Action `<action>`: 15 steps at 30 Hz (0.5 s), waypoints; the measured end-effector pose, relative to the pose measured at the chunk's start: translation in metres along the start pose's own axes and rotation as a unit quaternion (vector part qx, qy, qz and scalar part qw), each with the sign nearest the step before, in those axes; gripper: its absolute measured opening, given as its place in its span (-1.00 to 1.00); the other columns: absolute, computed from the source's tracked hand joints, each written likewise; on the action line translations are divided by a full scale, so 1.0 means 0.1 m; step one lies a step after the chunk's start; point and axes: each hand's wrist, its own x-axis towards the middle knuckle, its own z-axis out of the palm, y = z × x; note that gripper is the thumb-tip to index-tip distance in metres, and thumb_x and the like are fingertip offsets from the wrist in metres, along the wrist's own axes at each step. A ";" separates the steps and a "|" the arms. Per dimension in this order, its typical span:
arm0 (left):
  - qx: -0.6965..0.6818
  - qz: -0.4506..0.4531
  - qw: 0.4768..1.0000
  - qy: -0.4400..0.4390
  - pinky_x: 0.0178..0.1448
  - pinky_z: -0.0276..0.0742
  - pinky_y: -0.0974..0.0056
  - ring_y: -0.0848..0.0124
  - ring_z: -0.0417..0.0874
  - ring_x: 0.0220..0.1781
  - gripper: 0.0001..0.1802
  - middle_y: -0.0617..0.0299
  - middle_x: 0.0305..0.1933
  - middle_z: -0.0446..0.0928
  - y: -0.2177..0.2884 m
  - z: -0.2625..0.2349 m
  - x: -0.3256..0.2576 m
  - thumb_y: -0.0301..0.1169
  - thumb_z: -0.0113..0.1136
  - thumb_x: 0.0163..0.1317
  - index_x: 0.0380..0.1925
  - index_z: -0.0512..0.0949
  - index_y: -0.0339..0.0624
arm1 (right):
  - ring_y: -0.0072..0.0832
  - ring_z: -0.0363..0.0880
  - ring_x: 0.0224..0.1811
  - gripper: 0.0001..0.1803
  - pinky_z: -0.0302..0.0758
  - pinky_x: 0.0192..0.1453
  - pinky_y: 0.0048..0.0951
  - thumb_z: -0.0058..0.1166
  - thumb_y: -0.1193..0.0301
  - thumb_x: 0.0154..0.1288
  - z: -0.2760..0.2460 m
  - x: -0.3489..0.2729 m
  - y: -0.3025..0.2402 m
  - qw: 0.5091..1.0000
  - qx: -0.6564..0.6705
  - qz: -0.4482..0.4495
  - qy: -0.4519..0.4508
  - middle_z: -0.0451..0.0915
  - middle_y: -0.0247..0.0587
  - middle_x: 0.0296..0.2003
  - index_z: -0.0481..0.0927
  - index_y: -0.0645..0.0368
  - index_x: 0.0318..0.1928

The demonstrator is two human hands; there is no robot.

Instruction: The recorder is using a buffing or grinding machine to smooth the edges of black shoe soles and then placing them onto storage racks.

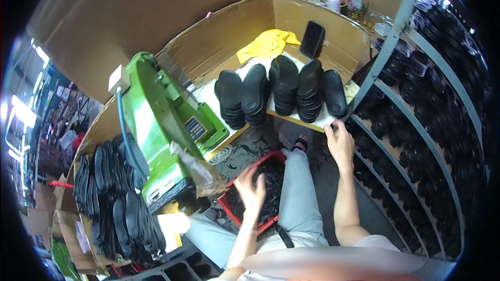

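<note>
Right hand [340, 143], finger grip unclear, hung at the near right corner of the surface [316, 122]; edge-pinching the rightmost sole [334, 93] seemed surest. Left hand [251, 190]: fingers apart.

The light is uneven: moderate over the table [209, 98], dimmer beneath it. Tube lights [23, 112] at the far left burn out to white, with haze around them. Hard white glare streaks the green machine [136, 105], and a blown-out glow [176, 224] sits below it. The black soles [284, 86] show soft highlights; those on the rack [416, 119] sink into murk. Fisheye distortion bows the rack's bars, the corners go black, and a pale band [333, 261] at the bottom is heavily blurred.
</note>
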 end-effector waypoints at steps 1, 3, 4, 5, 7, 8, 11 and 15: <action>0.008 -0.052 0.999 -0.009 0.20 0.30 0.08 0.06 0.46 0.07 -0.66 0.00 0.00 0.52 -0.25 -0.27 -0.18 -0.36 0.27 0.05 -0.15 0.55 -0.21 | 0.10 0.57 -0.29 -0.51 0.45 -0.23 -0.02 0.00 -0.02 0.26 0.06 -0.19 0.15 0.999 -0.025 -0.005 -0.025 0.60 0.15 -0.41 0.49 0.19 -0.13; 0.209 -0.084 0.971 0.081 0.16 0.31 0.03 0.02 0.48 -0.01 -0.70 -0.08 -0.14 0.51 -0.70 -0.91 -0.30 -0.34 0.16 0.07 -0.25 0.52 -0.34 | 0.10 0.57 -0.23 -0.54 0.46 -0.17 -0.02 0.11 0.05 0.19 0.19 -0.59 0.45 0.991 -0.074 0.008 -0.113 0.60 0.16 -0.31 0.53 0.22 -0.17; 0.477 -0.091 0.874 0.007 0.07 0.34 -0.02 0.02 0.48 -0.08 -0.68 -0.07 -0.19 0.51 -0.91 -1.37 -0.28 -0.32 0.10 0.09 -0.29 0.51 -0.40 | 0.06 0.57 -0.16 -0.55 0.47 -0.10 -0.05 0.18 0.08 0.13 0.26 -0.79 0.57 0.981 -0.072 0.038 -0.179 0.61 0.13 -0.26 0.55 0.20 -0.16; 0.697 -0.083 0.708 -0.077 -0.03 0.36 -0.07 0.02 0.48 -0.16 -0.65 -0.06 -0.24 0.50 -1.04 -1.81 -0.24 -0.29 0.05 0.11 -0.33 0.50 -0.46 | -0.08 0.62 -0.30 -0.55 0.49 -0.17 -0.14 0.27 0.13 0.05 0.35 -1.02 0.66 0.975 -0.107 0.019 -0.195 0.62 0.01 -0.46 0.58 0.18 -0.15; 0.599 -0.105 0.770 0.193 0.12 0.32 -0.05 0.00 0.43 0.04 -0.58 0.00 -0.05 0.47 -1.14 -2.56 -0.20 -0.17 0.06 0.18 -0.12 0.49 -0.29 | -0.10 0.62 -0.19 -0.54 0.48 -0.05 -0.13 0.26 0.11 0.05 0.50 -1.38 0.77 0.943 -0.136 0.039 -0.301 0.65 -0.04 -0.36 0.59 0.12 -0.11; 0.570 -0.090 0.766 0.283 0.20 0.31 -0.05 -0.01 0.40 0.13 -0.54 0.03 0.05 0.46 -1.15 -2.96 -0.16 -0.11 0.06 0.22 -0.02 0.48 -0.20 | -0.09 0.62 -0.17 -0.53 0.48 -0.03 -0.13 0.26 0.10 0.05 0.58 -1.55 0.77 0.937 -0.129 0.013 -0.323 0.65 -0.02 -0.33 0.58 0.12 -0.10; 0.617 -0.348 0.690 0.150 0.07 0.39 -0.15 0.01 0.35 0.21 -0.48 0.03 0.16 0.39 -1.17 -3.43 -0.24 -0.06 0.24 0.06 0.01 0.48 0.00 | -0.08 0.60 -0.13 -0.52 0.48 -0.01 -0.15 0.25 0.10 0.06 0.75 -1.81 0.66 0.920 -0.134 -0.017 -0.368 0.64 0.01 -0.27 0.57 0.13 -0.07; 0.601 -0.177 0.755 0.192 0.11 0.39 -0.11 0.04 0.39 0.18 -0.55 0.09 0.14 0.44 -1.34 -3.52 -0.47 -0.04 0.24 0.06 -0.08 0.56 0.03 | 0.01 0.58 -0.13 -0.53 0.48 -0.04 -0.15 0.25 0.19 0.07 0.98 -1.88 0.22 0.912 -0.115 -0.113 -0.377 0.61 0.15 -0.24 0.53 0.22 -0.06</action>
